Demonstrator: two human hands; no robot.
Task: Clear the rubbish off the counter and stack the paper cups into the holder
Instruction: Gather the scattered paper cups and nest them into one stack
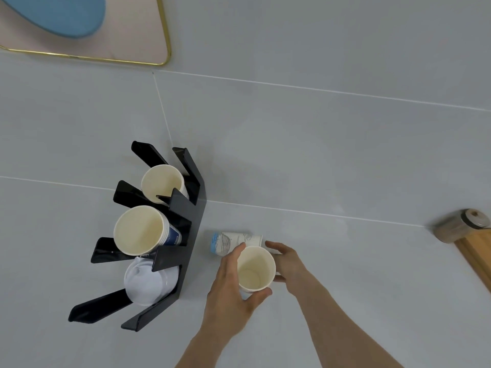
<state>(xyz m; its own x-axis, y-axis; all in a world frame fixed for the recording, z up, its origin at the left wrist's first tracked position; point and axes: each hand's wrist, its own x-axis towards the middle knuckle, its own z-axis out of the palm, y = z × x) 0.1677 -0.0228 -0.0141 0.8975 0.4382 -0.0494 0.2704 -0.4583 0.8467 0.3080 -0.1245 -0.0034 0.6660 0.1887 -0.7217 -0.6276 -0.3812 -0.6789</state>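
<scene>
A white paper cup [255, 269] stands upright on the grey counter [345, 168], mouth open towards me. My left hand [231, 290] curls around its left and near side, thumb at the rim. My right hand [288, 261] touches its right side. Just behind lies a white cup with a blue pattern [231, 241], on its side. To the left stands a black cup holder [186, 235]: a single cup [162, 181] in the far slot, a stack of cups [139, 229] in the middle slot, white lids [148, 284] in the near slot.
A brown-lidded jar [462, 225] sits at the right beside a wooden board [475, 253]. At the far left is a pink tray with a gold rim [148, 30] holding something blue.
</scene>
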